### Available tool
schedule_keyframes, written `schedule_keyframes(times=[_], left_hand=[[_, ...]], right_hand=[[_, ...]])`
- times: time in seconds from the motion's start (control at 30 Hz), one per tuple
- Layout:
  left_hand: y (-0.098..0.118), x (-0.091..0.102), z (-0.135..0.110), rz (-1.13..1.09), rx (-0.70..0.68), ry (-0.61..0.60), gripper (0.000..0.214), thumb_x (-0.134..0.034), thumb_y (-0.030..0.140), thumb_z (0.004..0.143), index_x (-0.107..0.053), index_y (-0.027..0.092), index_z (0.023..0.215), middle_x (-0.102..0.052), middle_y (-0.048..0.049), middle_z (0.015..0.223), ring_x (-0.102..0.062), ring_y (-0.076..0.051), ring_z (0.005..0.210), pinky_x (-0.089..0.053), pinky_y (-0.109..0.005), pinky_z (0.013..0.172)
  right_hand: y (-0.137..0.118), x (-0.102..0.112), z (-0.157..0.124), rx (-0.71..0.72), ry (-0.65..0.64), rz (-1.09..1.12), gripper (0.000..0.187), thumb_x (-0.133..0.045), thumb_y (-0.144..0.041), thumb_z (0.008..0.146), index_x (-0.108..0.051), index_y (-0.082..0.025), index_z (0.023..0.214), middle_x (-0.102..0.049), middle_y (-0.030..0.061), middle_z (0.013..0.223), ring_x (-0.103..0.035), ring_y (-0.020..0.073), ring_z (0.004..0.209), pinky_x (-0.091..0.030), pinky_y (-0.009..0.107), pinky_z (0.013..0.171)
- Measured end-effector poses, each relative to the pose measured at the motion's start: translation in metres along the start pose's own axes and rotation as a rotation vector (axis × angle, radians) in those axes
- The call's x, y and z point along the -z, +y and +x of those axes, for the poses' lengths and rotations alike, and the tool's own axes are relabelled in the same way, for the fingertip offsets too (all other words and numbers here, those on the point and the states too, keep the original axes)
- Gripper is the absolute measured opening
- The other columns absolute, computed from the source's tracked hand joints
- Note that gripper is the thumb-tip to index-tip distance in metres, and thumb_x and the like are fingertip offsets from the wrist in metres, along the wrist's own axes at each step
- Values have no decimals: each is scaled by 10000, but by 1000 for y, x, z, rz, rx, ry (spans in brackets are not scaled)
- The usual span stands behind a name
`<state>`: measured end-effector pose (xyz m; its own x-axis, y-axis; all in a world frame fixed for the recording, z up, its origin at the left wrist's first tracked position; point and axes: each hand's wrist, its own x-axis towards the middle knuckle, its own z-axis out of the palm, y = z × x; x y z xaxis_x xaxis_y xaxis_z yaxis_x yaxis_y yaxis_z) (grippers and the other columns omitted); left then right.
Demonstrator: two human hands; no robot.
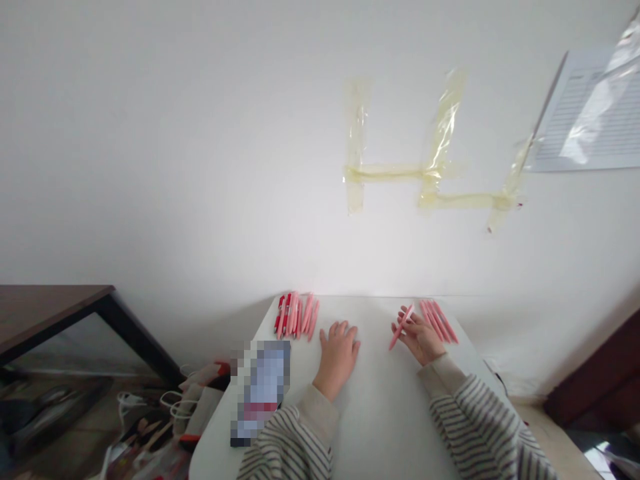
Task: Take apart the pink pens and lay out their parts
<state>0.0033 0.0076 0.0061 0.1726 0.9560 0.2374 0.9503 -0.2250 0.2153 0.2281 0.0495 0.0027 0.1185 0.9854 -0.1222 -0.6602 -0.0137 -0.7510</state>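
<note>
My right hand (421, 337) is turned partly palm up and holds a pink pen (401, 327) at a slant across its fingers. Just right of it, several pink pens (439, 321) lie side by side on the white table (380, 407). My left hand (339, 355) rests palm down on the tabletop with its fingers spread and nothing in it. To its left is a group of pens (296, 316), mostly pink, with a few red ones (282, 315) at the left end.
A blurred-out flat object (263, 387) lies along the table's left side. Yellowed tape (390, 172) and a taped paper sheet (590, 113) are on the wall behind. Left of the table stand a dark desk (55, 307) and a heap of bags and cables (170, 413) on the floor.
</note>
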Motion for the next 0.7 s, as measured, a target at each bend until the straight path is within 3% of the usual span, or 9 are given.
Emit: schedule_keyframes(times=[0.17, 0.27, 0.37, 0.47, 0.53, 0.7], left_hand=[[0, 2, -1, -13, 10, -7, 366, -462, 335, 981, -560, 327, 1334, -524, -57, 1482, -402, -296, 1414, -293, -696, 1163], [0, 2, -1, -16, 6, -14, 373, -464, 338, 979, -560, 319, 1339, -520, -64, 1486, -394, -295, 1420, -288, -690, 1170], [-1, 1, -1, -18, 7, -13, 371, -465, 334, 979, -563, 318, 1336, -524, -67, 1482, -397, -295, 1417, -291, -692, 1168], [-1, 0, -1, -21, 9, -6, 366, -462, 328, 980, -563, 322, 1331, -535, -58, 1473, -407, -296, 1412, -298, -698, 1162], [-1, 0, -1, -18, 9, -5, 362, -467, 329, 979, -564, 327, 1327, -535, -53, 1473, -410, -296, 1411, -302, -698, 1160], [0, 1, -1, -5, 10, -15, 359, -478, 331, 975, -564, 337, 1323, -533, -49, 1473, -409, -291, 1413, -304, -691, 1165]], right_hand=[[-6, 5, 6, 243, 7, -301, 425, -865, -380, 609, -714, -212, 968, -672, 28, 915, -640, 214, 923, -620, 468, 872], [-18, 12, 11, 468, 22, -759, 386, -773, -447, 712, -736, -189, 997, -704, 70, 917, -656, 249, 892, -577, 518, 912], [-30, 20, 17, 688, 17, -1229, 322, -603, -325, 840, -736, -171, 1090, -716, 109, 1028, -660, 247, 949, -473, 490, 1060], [-37, 24, 21, 684, 40, -1572, 341, -519, -253, 898, -710, -134, 1153, -674, 148, 1107, -648, 223, 960, -508, 362, 963], [-40, 23, 23, 631, 93, -1820, 302, -494, -228, 924, -716, -141, 1110, -652, 159, 1133, -618, 230, 1046, -481, 344, 971], [-39, 18, 24, 528, 225, -2119, 289, -439, -165, 948, -674, -112, 1106, -621, 198, 1172, -553, 278, 1139, -379, 518, 1066]])
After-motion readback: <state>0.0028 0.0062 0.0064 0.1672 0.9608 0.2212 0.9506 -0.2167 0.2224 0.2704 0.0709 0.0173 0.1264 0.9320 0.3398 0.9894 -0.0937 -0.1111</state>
